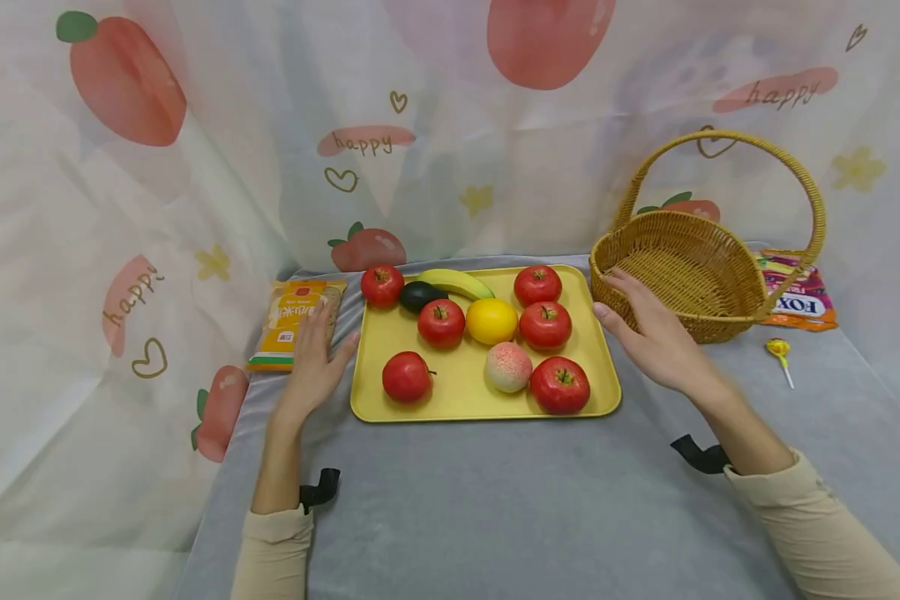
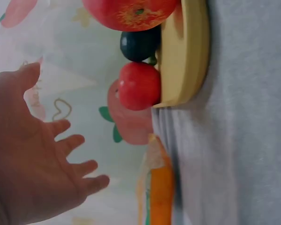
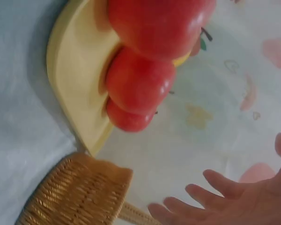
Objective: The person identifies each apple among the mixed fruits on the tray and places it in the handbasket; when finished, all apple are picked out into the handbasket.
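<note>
A yellow tray [image 1: 450, 408] carries several red apples [image 1: 407, 377], a banana [image 1: 453, 283], a dark green avocado-like fruit [image 1: 420, 296], a lemon [image 1: 492, 322] and a pink-white peach [image 1: 508, 367]. My left hand [image 1: 315, 367] hovers at the tray's left side, fingers spread and holding nothing, overlapping an orange snack packet [image 1: 288, 325] in the head view. On the other side my right hand [image 1: 656, 337] is extended between the tray's right edge and a wicker basket [image 1: 682, 267], its fingers straight and nothing in them. Both wrist views show the palms bare.
The basket with its tall arched handle stands at the back right, its inside bare wicker. Behind it lies a purple and red FOX'S candy bag [image 1: 798, 292], with a yellow lollipop [image 1: 778, 350] in front. A printed curtain [image 1: 450, 192] hangs behind the grey cloth-covered table [image 1: 480, 508].
</note>
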